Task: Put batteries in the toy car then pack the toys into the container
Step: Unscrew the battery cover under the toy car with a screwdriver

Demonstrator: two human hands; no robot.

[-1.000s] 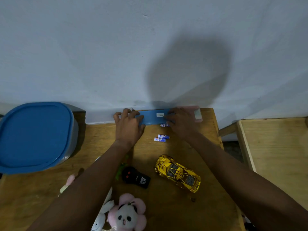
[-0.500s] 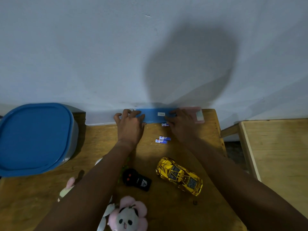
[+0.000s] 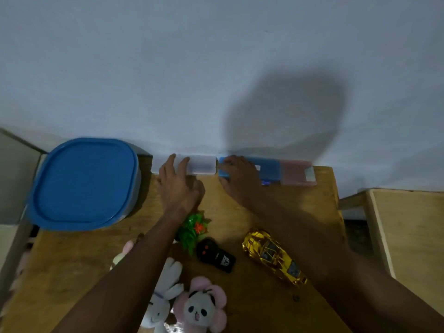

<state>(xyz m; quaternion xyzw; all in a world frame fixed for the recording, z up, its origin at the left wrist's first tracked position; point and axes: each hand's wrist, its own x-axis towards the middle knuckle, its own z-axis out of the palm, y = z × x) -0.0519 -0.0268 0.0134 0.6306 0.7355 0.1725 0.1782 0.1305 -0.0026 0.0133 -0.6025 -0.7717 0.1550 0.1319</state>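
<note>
Both hands beyond toy car (image 3: 274,255): left hand (image 3: 177,188) flat, right hand (image 3: 240,183) gripping blue case (image 3: 269,167)

Left hand (image 3: 177,186) rests on white case (image 3: 203,165) — right hand (image 3: 240,182) holds blue case (image 3: 269,167).

Worn wooden table (image 3: 72,260), pushed against a plain pale blue-grey wall (image 3: 168,68). Along the table's back edge, at the wall, 3 flat plastic cases in a row: whitish case (image 3: 203,165), blue case (image 3: 269,165) & pink case (image 3: 295,173), the last two touching. Above the table's back right, a big dark rounded shadow (image 3: 288,111). Beyond the table's right edge, a lighter 2nd table (image 3: 408,236), w/ dark floor (image 3: 355,234) btwn.
</note>
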